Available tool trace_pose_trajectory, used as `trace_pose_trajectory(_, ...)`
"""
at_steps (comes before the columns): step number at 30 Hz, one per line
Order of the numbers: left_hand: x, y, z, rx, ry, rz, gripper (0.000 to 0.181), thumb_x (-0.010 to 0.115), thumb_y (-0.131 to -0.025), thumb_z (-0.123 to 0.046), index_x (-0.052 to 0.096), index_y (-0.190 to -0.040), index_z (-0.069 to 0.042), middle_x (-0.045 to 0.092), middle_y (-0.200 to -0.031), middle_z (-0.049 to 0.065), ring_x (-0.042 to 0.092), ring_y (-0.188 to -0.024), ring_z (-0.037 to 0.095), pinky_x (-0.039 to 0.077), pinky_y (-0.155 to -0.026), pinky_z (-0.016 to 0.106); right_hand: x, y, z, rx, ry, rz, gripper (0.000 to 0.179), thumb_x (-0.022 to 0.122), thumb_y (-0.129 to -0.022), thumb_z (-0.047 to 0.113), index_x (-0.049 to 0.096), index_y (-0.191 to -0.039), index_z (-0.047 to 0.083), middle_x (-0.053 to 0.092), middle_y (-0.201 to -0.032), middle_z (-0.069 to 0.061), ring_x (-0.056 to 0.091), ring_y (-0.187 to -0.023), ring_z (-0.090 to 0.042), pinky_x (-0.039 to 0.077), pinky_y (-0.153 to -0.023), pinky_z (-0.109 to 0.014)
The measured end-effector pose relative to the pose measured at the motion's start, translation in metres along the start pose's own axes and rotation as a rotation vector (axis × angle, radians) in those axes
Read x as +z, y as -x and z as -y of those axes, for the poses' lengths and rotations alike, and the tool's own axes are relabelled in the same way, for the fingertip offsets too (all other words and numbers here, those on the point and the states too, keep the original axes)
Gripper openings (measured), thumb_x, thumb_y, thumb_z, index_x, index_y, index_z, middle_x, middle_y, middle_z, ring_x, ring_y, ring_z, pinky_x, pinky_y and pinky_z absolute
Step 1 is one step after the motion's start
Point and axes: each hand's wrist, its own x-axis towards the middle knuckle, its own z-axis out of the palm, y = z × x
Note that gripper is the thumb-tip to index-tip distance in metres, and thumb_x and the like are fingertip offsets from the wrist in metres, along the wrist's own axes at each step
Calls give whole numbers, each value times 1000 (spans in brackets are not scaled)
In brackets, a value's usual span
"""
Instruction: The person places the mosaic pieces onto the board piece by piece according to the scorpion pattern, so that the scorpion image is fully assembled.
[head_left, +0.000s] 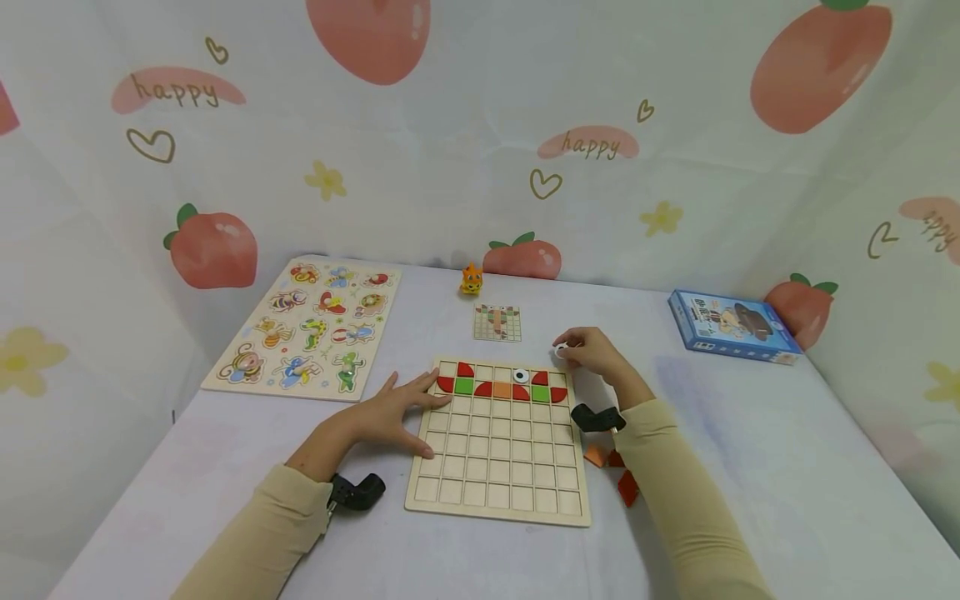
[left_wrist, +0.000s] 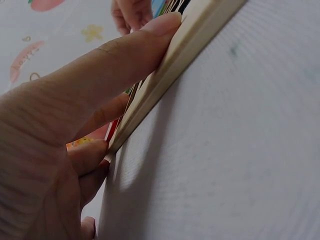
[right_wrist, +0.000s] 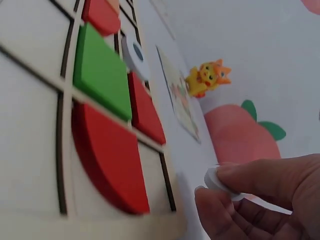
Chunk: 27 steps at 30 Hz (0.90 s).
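My right hand (head_left: 595,353) pinches a round white eye piece (right_wrist: 218,180) between thumb and fingers, just beyond the upper right corner of the wooden grid board (head_left: 498,451). My left hand (head_left: 384,414) rests with spread fingers on the board's left edge; its thumb lies along the side. Red quarter-round pieces, green squares and an orange square (head_left: 502,390) fill cells in the top two rows. One white eye piece (head_left: 521,376) sits in the top row. The lower cells of the board hold no pieces.
Behind the board lies a small pattern card (head_left: 497,323), with an orange toy figure (head_left: 472,279) farther back. An animal puzzle board (head_left: 306,329) lies left and a blue box (head_left: 735,325) right. Loose red and orange pieces (head_left: 628,488) lie beside the right forearm.
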Motion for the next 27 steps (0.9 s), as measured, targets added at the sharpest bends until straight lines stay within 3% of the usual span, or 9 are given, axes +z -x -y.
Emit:
trace_pose_trajectory(8,0,1,0,-2,-1,-2,84,79,-66,-47,46,-139,-21,8,-158,5,7,-146,27,-12,-114,56,16,3,19,-62,-85,50,17,58,-90,7,58,-100,-7,58,-82,-8,58,-63,-11,54,-62,-23)
trace_pose_trajectory(17,1,1,-1,-12,-4,-4,83,79,-66,-47,47,-138,-22,10,-158,4,8,-146,27,-12,-114,55,39,1,38,-83,-79,78,13,63,-88,11,61,-90,-2,57,-70,-1,46,-60,-12,42,-54,-23)
trace_pose_trajectory(24,0,1,0,-10,-6,-1,83,79,-67,-47,46,-139,-22,8,-158,5,8,-146,27,-13,-114,56,56,-2,50,-109,-159,162,17,58,-90,6,59,-102,-7,61,-82,-10,59,-66,-14,54,-65,-27)
trace_pose_trajectory(27,0,1,0,-12,-11,2,83,79,-67,-47,46,-139,-23,8,-158,5,8,-146,27,-12,-114,56,61,-4,53,-124,-140,197,21,56,-91,6,61,-108,-6,63,-86,-12,62,-66,-13,57,-67,-28)
